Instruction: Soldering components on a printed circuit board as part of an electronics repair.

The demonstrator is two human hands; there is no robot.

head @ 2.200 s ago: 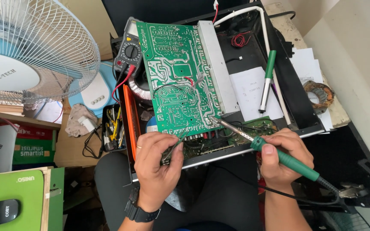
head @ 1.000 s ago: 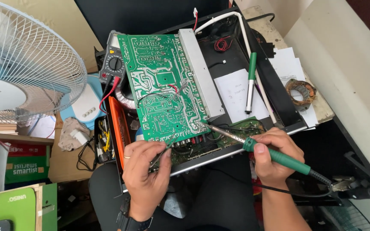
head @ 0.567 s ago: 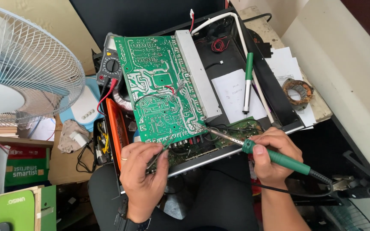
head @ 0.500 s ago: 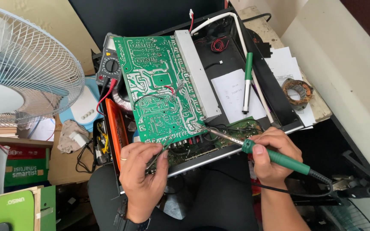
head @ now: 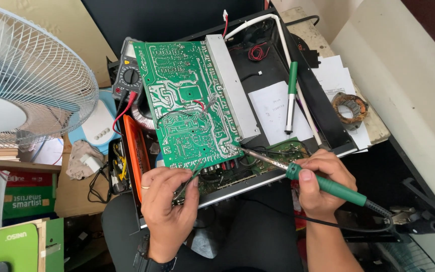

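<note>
Your right hand [head: 323, 189] is wrapped around the green handle of the soldering iron [head: 328, 185], thumb on top near the collar, and the metal tip reaches to the lower right corner of the big green circuit board [head: 187, 103]. Keep your hold on that padded handle and nowhere forward of it: the iron looks light and stiff, its bare shaft is probably hot, and the cord trailing off behind your wrist may tug a little.

The board lies solder side up across the open black chassis [head: 323, 116], with a long aluminium heat sink [head: 231, 90] along its right edge. It looks rigid but fragile, so I'd take it by the edges or that heat sink, not by the traces.

Your left hand [head: 169, 209] sits just below the board's bottom edge, fingers pinched shut on a thin dark strand [head: 190, 179] that I judge soft and springy. Whether it's solder wire or a lead, I can't tell.

Right of the board, a green and white marker pen [head: 291, 95] rests on a slip of white paper [head: 278, 112] inside the chassis. Left of the board sit a multimeter [head: 128, 75] and an orange tool case [head: 136, 151]; further left, a desk fan [head: 31, 75] is cut off by the frame.

The joint under the tip is too small to make out, and the board's component side is hidden.
</note>
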